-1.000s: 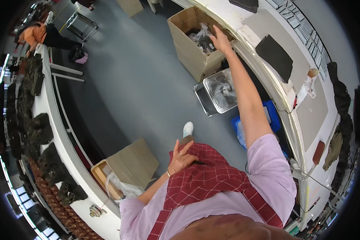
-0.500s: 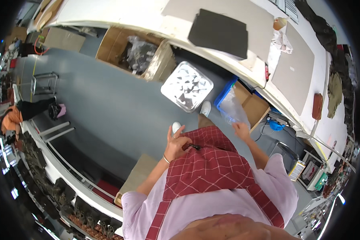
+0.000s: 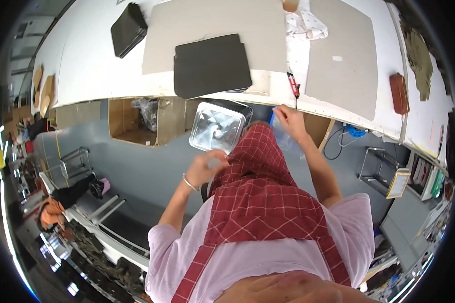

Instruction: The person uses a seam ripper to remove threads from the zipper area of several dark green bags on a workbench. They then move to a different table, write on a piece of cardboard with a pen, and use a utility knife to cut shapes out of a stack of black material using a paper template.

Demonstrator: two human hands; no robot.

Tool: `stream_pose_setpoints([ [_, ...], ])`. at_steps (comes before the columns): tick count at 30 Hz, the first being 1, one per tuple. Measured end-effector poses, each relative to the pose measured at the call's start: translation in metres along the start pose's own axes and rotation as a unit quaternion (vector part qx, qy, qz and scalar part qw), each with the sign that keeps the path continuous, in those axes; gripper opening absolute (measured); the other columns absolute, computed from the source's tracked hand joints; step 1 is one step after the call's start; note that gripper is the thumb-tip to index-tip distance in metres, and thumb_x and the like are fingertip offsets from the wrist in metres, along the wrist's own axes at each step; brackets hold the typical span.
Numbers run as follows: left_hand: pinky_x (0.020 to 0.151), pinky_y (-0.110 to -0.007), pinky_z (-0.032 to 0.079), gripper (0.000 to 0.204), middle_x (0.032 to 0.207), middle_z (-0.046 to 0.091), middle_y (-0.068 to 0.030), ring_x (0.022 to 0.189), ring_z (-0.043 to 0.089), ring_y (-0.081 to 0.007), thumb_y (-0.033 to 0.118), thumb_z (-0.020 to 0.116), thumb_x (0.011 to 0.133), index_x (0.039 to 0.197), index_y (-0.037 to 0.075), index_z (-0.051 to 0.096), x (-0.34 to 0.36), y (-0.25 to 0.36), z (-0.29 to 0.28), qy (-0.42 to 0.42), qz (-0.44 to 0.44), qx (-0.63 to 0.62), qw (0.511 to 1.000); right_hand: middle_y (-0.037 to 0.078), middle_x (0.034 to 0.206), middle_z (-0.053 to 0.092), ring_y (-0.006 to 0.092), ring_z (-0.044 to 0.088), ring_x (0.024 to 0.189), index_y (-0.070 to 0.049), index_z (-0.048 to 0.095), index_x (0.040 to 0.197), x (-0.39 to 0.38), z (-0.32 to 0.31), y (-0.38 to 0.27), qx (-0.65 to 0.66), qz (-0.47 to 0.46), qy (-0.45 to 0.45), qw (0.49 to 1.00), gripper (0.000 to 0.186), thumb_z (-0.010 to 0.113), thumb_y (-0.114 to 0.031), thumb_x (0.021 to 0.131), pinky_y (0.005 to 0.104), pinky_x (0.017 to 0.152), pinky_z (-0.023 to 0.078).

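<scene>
2 black sheet stacks (image 3: pixel 212 66), 2 grey boards (image 3: pixel 341 76), 1 red cutter (image 3: pixel 292 85) on table (image 3: pixel 93 55). 1 white label (image 3: pixel 337 58), unreadable. Left hand (image 3: pixel 205 169) loosely curled, right hand (image 3: pixel 291 122) at table edge; can't tell either grip.

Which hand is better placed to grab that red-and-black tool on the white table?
Probably the right: the right hand is near the edge of the white table, just below the red-and-black tool in the picture. The left hand is farther off, by the checked apron.
</scene>
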State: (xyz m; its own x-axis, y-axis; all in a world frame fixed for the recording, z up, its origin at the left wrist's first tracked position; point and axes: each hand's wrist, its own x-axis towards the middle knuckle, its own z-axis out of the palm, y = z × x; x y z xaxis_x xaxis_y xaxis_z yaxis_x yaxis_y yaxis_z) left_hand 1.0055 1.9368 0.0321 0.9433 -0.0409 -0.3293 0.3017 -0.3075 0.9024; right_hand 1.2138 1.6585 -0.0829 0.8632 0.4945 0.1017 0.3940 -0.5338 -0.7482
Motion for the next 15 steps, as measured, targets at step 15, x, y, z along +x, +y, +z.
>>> stream_pose_setpoints([
  [15, 0.115, -0.049, 0.029, 0.052, 0.150, 0.042, -0.0200, 0.143, 0.030, -0.0426, 0.018, 0.059, 0.096, 0.144, 0.004, 0.046, 0.219, -0.126, -0.195, 0.258, 0.086, 0.464, 0.843, 0.007, 0.070, 0.065, 0.0224, 0.063, 0.056, -0.009, 0.064, 0.080, 0.024, 0.009, 0.042, -0.113, -0.100, 0.047, 0.987, 0.013, 0.070, -0.017, 0.088, 0.0359, 0.049, 0.049],
])
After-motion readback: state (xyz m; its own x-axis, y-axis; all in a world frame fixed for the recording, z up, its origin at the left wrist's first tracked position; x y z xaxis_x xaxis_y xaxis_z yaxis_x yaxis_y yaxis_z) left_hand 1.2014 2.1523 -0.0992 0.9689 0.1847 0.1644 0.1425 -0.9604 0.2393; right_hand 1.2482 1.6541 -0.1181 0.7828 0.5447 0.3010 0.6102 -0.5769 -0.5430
